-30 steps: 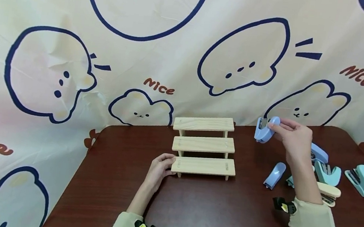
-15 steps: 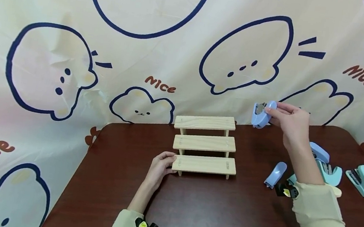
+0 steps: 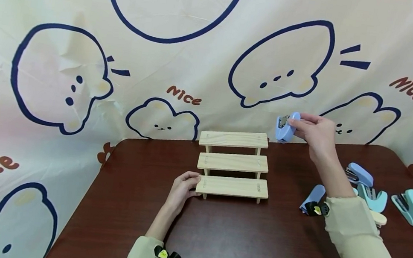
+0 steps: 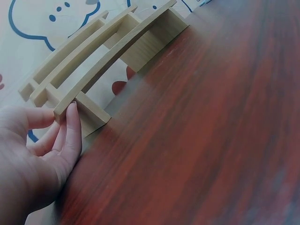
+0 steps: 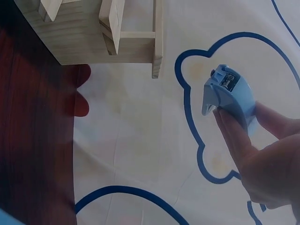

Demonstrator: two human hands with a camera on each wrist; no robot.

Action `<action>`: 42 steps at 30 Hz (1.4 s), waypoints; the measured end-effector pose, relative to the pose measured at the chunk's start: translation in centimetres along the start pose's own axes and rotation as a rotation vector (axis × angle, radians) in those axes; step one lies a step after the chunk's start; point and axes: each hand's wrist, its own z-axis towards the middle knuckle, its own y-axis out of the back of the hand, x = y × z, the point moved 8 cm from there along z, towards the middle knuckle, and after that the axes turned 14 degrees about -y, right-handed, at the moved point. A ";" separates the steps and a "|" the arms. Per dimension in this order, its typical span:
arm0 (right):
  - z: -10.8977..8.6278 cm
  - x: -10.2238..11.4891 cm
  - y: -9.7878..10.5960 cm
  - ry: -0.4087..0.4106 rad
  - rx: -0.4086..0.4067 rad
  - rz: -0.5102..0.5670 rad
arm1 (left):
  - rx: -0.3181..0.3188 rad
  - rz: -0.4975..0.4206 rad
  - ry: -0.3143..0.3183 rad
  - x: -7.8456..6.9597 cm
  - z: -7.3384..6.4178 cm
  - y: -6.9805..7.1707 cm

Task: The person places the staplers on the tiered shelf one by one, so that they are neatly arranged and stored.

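Observation:
A three-tier wooden stand [image 3: 233, 163] occupies the middle of the table toward the back. My left hand [image 3: 180, 190] pinches the left end of its lowest shelf, thumb and fingers on either side of the board in the left wrist view [image 4: 42, 159]. Held up in the air right of the top shelf is a blue stapler [image 3: 286, 126], pinched between the thumb and fingers of my right hand [image 3: 317, 136]. The right wrist view shows that stapler [image 5: 232, 96] apart from the stand [image 5: 108, 42].
Right of the stand lie several more staplers: a blue one [image 3: 313, 197] partly behind the wrist camera, another blue one [image 3: 361, 174], a teal one [image 3: 375, 199], a cream one [image 3: 378, 218] and a teal one [image 3: 411, 208]. A patterned cloth [image 3: 182, 70] hangs behind the table.
My right hand has lifted the blue stapler higher and carried it left toward the stand's top shelf. The left hand still holds the lowest shelf's end.

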 end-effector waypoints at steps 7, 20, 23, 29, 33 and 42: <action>0.5 0.5 -1.5 0.008 0.015 -0.060 | -0.002 -0.009 -0.005 0.1 0.0 0.0; 1.3 -0.2 -4.3 -0.003 0.061 -0.115 | 0.001 0.004 -0.008 -0.2 0.0 0.1; 1.6 -0.4 -4.8 -0.017 0.061 -0.136 | 0.001 0.003 -0.010 -0.1 0.0 0.0; 1.9 -0.5 -5.3 -0.020 0.034 -0.197 | 0.003 -0.002 -0.009 -0.1 0.0 0.0; 2.2 -0.6 -5.8 -0.020 0.041 -0.211 | 0.004 -0.004 -0.011 -0.1 0.0 -0.1; 2.2 -0.2 -6.8 0.025 0.046 -0.299 | 0.005 0.004 -0.018 -0.1 -0.1 0.1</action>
